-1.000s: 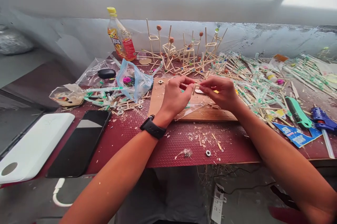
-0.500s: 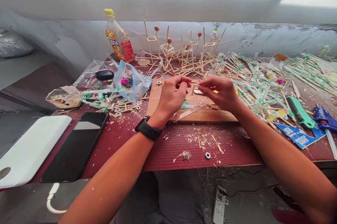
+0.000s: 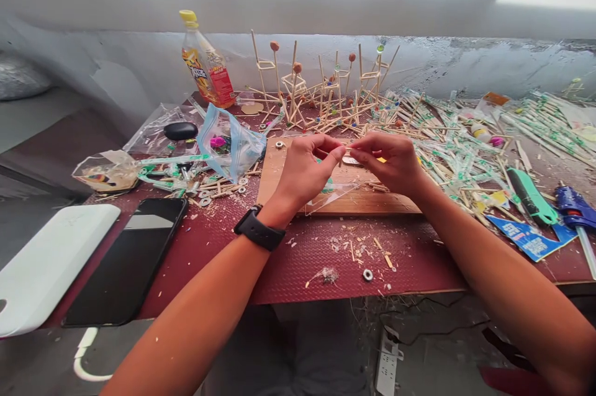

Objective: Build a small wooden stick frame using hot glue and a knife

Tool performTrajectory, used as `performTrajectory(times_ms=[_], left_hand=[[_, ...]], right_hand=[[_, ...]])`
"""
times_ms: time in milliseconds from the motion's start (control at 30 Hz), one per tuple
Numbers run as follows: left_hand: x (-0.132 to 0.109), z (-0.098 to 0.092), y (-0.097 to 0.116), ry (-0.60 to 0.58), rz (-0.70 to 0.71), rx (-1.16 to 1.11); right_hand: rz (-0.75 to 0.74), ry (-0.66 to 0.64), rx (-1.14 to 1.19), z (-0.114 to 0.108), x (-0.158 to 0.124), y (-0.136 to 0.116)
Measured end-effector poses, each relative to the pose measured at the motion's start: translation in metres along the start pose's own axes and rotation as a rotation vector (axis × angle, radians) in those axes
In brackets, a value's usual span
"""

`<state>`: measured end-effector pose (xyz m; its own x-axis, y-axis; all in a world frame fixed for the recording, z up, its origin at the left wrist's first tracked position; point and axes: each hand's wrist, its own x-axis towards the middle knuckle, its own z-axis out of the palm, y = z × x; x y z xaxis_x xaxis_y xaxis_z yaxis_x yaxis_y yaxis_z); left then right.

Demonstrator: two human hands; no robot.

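Over the wooden board (image 3: 279, 179), my left hand (image 3: 313, 166) and my right hand (image 3: 387, 160) meet almost fingertip to fingertip. Each is closed in a pinch on a small wooden stick piece (image 3: 345, 153), mostly hidden by the fingers. Its exact shape cannot be made out. Beneath my hands, a clear plastic sheet (image 3: 333, 198) lies on the board, with short stick bits (image 3: 379, 186) near my right hand. A metal nut (image 3: 279, 144) sits at the board's upper left.
Behind the board stand stick structures (image 3: 293, 82) with coloured balls. Plastic-wrapped sticks (image 3: 447, 129) are heaped to the right, near a green-handled cutter (image 3: 531, 196) and a blue glue gun (image 3: 576, 207). Leftward are a zip bag (image 3: 230, 141), a drink bottle (image 3: 207, 67) and a phone (image 3: 128, 262).
My left thumb has moved right and up, bringing its tip closer to my right fingertips. Less of the stick piece shows now. The view has shifted slightly.
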<state>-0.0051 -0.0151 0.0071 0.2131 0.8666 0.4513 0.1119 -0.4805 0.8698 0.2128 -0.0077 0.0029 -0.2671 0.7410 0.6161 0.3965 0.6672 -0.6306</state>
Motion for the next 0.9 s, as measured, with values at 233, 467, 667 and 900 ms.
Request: performTrajectory(times_ms=[233, 467, 667, 900], left_hand=[[0.0008, -0.0025, 0.0007, -0.036, -0.087, -0.136], [0.0007, -0.0019, 0.0029, -0.020, -0.169, -0.154], [-0.0004, -0.0026, 0.0027, 0.007, -0.100, -0.074], [-0.0022, -0.0012, 0.0044, 0.038, -0.038, 0.040]], right_hand=[[0.006, -0.012, -0.001, 0.0006, -0.0005, 0.0008], [-0.002, -0.028, -0.007, 0.0000, 0.0002, -0.0003], [0.033, -0.038, -0.016, -0.0006, -0.0002, -0.0015], [0.048, -0.020, -0.040, -0.0001, 0.0002, -0.0057]])
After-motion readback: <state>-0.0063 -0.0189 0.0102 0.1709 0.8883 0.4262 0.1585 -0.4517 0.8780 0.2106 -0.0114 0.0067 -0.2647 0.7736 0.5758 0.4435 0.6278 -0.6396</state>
